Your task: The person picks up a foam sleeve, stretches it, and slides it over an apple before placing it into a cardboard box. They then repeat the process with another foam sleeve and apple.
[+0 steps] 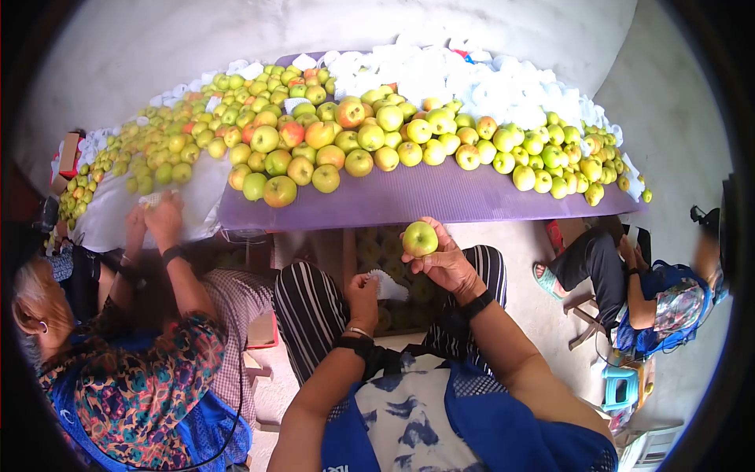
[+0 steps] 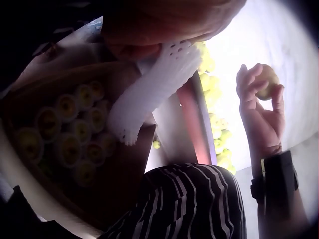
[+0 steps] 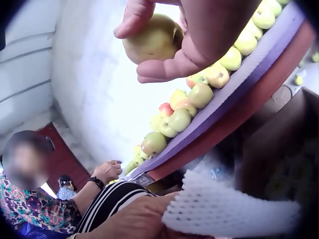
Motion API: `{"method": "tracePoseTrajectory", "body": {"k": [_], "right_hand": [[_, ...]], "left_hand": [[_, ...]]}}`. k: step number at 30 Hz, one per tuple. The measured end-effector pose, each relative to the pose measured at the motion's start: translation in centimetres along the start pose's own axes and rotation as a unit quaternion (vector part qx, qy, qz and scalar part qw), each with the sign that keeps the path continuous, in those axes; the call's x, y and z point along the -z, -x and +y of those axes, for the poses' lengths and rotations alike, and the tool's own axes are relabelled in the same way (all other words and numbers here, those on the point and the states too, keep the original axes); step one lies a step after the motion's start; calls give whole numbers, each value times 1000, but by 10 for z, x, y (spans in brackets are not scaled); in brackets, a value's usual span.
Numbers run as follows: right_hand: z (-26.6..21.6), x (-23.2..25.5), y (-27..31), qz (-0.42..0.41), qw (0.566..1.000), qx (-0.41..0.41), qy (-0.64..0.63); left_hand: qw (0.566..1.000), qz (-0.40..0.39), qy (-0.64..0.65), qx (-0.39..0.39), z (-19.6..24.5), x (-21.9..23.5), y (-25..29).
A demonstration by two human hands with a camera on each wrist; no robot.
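Note:
My right hand [image 1: 444,262] holds a yellow-green apple [image 1: 420,238] between thumb and fingers, raised in front of the table edge. In the right wrist view the same apple [image 3: 153,40] shows its side, with the thumb and fingers curled about it. Lower and to the left, my left hand [image 1: 362,303] pinches a white foam net sleeve [image 1: 388,286] by one end. The sleeve [image 2: 152,92] hangs long and limp in the left wrist view, above a box [image 2: 137,164] of apples in foam nets.
A purple-covered table [image 1: 409,193] bears a long heap of apples [image 1: 322,134], with a pile of white foam nets [image 1: 456,79] behind. At left another person [image 1: 141,354] works at the same table; a further person [image 1: 661,303] sits at right. A blue stool [image 1: 621,387] stands at right.

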State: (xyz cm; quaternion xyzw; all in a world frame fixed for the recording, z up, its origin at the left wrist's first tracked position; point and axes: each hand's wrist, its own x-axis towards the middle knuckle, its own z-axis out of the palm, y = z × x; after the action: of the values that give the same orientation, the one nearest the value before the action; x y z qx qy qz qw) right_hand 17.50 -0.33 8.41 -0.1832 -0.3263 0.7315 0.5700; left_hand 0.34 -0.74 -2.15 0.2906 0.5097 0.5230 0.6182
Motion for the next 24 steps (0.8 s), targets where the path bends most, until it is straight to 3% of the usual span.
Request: {"method": "tracePoseTrajectory", "body": {"k": [7,9,21,24], "right_hand": [[16,18,23,37,991,-73,-106],[18,16,24,42,993,-83,-69],[34,22,27,124,974,-155,112],[38,23,28,70,977,-170,108]], "left_hand": [[997,33,-66,-18,-10,5,-3],[987,37,-151,-45,-16,9,-11],[974,87,-207,-10,-3,-1,-5],[965,101,-238,-48,-19,3,-16]]}}
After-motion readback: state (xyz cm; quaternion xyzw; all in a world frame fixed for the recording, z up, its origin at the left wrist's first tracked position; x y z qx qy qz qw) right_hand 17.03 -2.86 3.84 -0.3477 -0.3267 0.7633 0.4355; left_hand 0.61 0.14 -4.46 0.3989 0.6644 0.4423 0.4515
